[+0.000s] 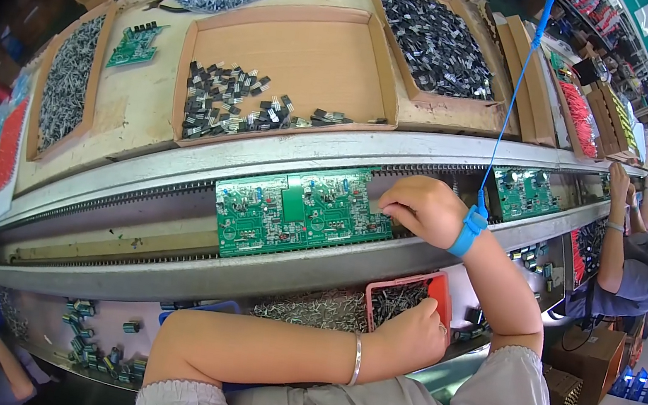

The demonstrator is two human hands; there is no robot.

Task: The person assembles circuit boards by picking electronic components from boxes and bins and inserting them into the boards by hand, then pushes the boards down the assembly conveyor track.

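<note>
A green circuit board (302, 212) lies in the conveyor rail in front of me. My right hand (422, 209), with a blue wrist strap (469, 228) and blue cord, is at the board's right edge. Its fingertips are pinched together on the board, and anything between them is too small to see. My left hand (411, 335), a silver bracelet on the wrist, rests knuckles-up on a red tray (439, 287) of small dark components. Its fingers curl down into the tray, so the fingertips are hidden.
A second green board (525, 192) sits further right on the rail. Cardboard trays of black parts (238, 102) stand on the shelf behind it. Loose capacitors (91, 331) lie at lower left. Another person (643, 250) works at the right.
</note>
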